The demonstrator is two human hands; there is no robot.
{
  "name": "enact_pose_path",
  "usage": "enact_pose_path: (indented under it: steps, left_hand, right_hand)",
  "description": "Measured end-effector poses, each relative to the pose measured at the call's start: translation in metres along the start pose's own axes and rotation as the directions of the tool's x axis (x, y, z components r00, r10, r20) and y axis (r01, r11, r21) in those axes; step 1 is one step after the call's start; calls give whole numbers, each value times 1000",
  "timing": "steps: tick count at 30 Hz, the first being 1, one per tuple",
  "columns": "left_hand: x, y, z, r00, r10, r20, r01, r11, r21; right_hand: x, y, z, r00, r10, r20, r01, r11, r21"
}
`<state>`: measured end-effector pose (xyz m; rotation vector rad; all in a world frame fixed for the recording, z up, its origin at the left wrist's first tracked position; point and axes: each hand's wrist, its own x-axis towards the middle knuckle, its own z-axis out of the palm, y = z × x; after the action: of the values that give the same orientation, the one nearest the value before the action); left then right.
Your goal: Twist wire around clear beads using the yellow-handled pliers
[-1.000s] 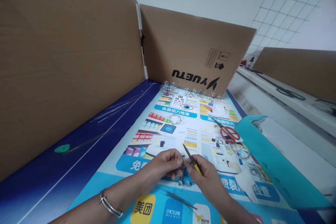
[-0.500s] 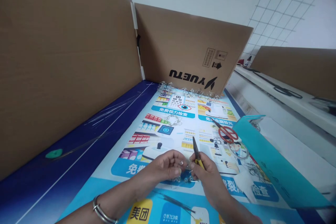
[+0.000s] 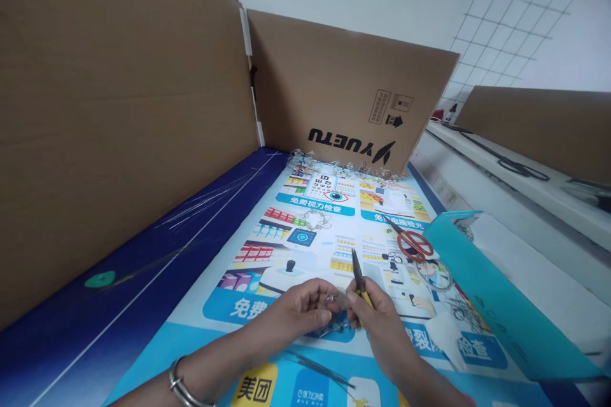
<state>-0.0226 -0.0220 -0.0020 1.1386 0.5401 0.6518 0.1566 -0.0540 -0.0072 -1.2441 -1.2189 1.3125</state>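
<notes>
Since the beaded wire (image 3: 334, 325) looks light, springy and slippery, best held by the bare wire near the work, the left hand (image 3: 303, 311) pinches it between curled fingers, just above the poster (image 3: 315, 205). The right hand (image 3: 382, 324) closes round the yellow handles of small pliers (image 3: 361, 286), tips up beside the wire, with red scissors (image 3: 414, 246) lying farther off.

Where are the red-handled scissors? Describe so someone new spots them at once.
Start at the brown cardboard panel printed YUETU at the far end of the poster mat. Follow its right side to the teal plastic folder: the scissors lie just left of it, blades pointing away. Their red finger loops set them apart from the yellow-handled tool in the right hand.
</notes>
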Motion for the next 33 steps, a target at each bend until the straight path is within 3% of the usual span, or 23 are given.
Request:
enact_pose_path:
  steps: [11, 22, 33]
  left_hand:
    - [1, -5, -3, 995, -42, -89, 48, 996, 70]
    - [5, -12, -6, 991, 49, -126, -51, 999, -12]
    - [4, -1, 0, 989, 40, -143, -46, 998, -38]
  right_hand:
    - [-3, -3, 1, 999, -19, 50, 24, 994, -109]
    - [-2, 0, 0, 999, 33, 4, -33, 999, 12]
    - [0, 2, 0, 999, 34, 11, -34, 999, 9]
